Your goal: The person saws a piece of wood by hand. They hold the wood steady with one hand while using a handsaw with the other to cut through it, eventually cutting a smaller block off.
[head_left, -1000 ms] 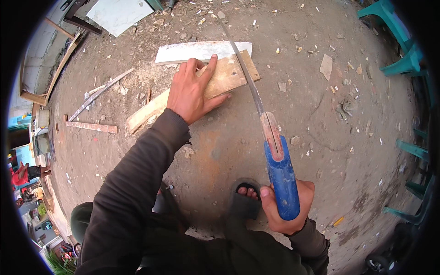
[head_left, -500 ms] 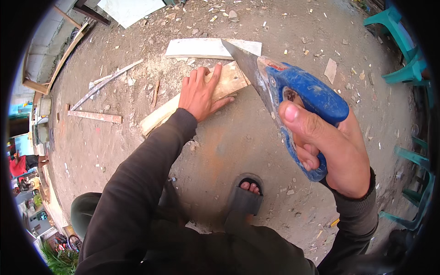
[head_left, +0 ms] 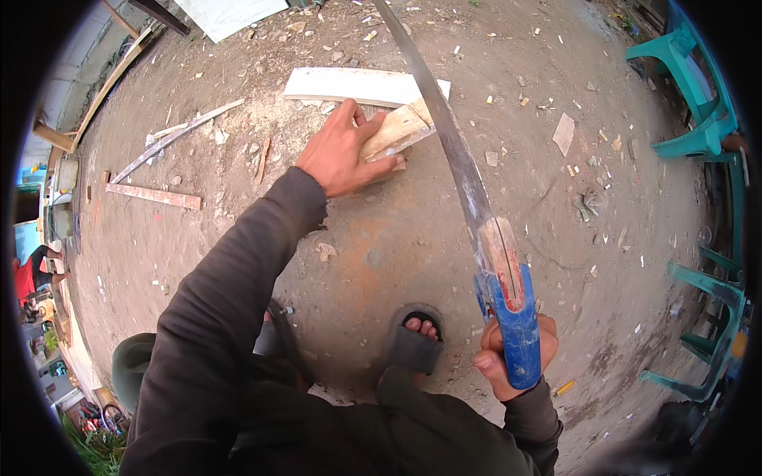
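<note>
My left hand [head_left: 337, 155] grips a pale wooden board [head_left: 397, 131], fingers over its top and thumb along the near side. The board's left part is hidden behind that hand and forearm. In my right hand [head_left: 494, 365], at the lower right, is a handsaw [head_left: 460, 170] with a blue handle. Its long blade points up and away, passing across the board's right end; whether the teeth touch the wood I cannot tell. A white-faced plank [head_left: 349, 84] lies on the ground just behind the board.
Thin wood strips [head_left: 155, 196] lie on the dirt ground to the left. Green plastic chairs [head_left: 702, 139] stand along the right edge. A white panel [head_left: 230, 16] is at the far left. My sandalled foot [head_left: 417, 341] is close below the board. Small debris is scattered around.
My right hand has moved down and toward me, turning the saw so its blade now stretches far forward past the board's end. The board's left end no longer shows beside my left arm.
</note>
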{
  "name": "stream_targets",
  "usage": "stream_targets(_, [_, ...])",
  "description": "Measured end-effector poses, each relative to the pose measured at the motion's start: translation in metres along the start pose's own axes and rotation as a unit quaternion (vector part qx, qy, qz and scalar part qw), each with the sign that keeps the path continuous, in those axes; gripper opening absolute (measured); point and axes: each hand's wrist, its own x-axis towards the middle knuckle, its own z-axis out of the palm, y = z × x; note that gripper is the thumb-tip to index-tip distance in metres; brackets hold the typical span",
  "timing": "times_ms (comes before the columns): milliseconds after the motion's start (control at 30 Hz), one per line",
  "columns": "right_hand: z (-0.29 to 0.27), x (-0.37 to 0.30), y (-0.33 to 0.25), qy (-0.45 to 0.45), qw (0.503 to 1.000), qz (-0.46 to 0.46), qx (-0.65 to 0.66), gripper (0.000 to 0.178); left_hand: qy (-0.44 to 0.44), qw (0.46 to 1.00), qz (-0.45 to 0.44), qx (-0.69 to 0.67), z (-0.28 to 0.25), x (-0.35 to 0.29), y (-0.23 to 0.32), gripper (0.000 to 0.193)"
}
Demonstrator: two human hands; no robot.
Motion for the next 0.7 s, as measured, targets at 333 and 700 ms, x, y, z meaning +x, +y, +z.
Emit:
stream_targets(333, [-0.009,-0.014,0.011,0.146,0.981,0.114,0.064,0.045,-0.132,0.986,0.002,-0.105,-0.023,0.028,-0.036,0.057])
stream_targets(700, [0.019,-0.002,0.038,0.037,0.998,0.049,0.033,0.031,-0.032,0.999,-0.010,0.042,0.010,0.023,-0.016,0.107])
